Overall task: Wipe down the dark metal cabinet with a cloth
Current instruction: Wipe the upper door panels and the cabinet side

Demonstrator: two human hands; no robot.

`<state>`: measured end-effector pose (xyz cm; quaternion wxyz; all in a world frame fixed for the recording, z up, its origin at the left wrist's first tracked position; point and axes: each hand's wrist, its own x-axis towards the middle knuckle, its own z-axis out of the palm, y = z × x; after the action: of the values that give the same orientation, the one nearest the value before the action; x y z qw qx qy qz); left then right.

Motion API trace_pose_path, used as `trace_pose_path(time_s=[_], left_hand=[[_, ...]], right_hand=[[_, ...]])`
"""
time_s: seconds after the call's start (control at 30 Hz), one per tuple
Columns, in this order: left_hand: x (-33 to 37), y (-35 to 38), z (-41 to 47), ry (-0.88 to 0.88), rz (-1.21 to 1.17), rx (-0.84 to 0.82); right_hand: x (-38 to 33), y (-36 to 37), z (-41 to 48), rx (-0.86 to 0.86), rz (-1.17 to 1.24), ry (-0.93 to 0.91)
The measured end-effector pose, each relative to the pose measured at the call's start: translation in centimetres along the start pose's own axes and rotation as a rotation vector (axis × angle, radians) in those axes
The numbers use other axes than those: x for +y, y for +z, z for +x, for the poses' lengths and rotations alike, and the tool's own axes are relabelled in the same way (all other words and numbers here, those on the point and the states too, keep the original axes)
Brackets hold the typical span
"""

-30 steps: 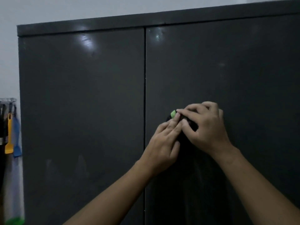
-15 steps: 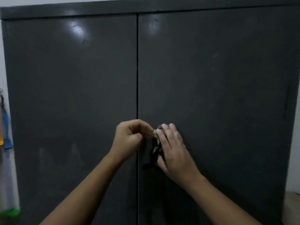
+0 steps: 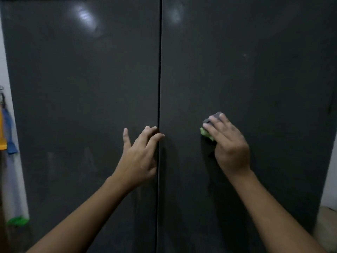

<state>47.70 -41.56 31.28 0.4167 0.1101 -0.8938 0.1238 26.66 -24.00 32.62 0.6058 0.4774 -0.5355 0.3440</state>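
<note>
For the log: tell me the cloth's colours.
The cloth is grey with a bright green edge, seen in the head view under the right hand.

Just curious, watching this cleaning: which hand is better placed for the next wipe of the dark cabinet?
The right hand. It presses the cloth against the cabinet's right door, ready to sweep. The left hand holds nothing; its spread fingers sit by the seam between the doors, probably just steadying.

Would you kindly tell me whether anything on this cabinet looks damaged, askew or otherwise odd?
Nothing looks damaged or askew: the cabinet doors meet along a straight seam. Only faint smudges mark the lower left door, away from the cloth under the right hand.
</note>
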Motion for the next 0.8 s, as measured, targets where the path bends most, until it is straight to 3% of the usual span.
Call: trace_pose_path(time_s=[0.07,0.13,0.3,0.4,0.47,0.63,0.8], left_hand=[[-0.3,1.0,-0.5,0.03,0.024,-0.045],[-0.7,1.7,-0.8,0.029,-0.019,-0.033],[-1.4,2.0,-0.9,0.043,-0.092,-0.029],[-2.3,1.9,-1.3,0.06,-0.106,-0.036],[-3.1,1.8,-1.7,0.049,-0.119,-0.005],[-6.1,1.6,-3.0,-0.048,-0.213,0.077],[-9.5,0.5,-3.7,-0.111,-0.254,0.161]], right_hand=[[-1.0,0.3,0.3,-0.035,0.018,0.11],[-2.4,0.5,-1.1,-0.196,0.021,0.049],[-2.1,0.2,-7.2,-0.551,-0.065,-0.557],[-0.6,0.0,-6.7,-0.573,-0.092,-0.746],[-0.3,0.0,-5.0,-0.511,-0.083,-0.68],[-3.6,2.5,-0.8,-0.337,-0.032,-0.231],[-9.9,7.0,-0.2,-0.181,0.034,-0.043]])
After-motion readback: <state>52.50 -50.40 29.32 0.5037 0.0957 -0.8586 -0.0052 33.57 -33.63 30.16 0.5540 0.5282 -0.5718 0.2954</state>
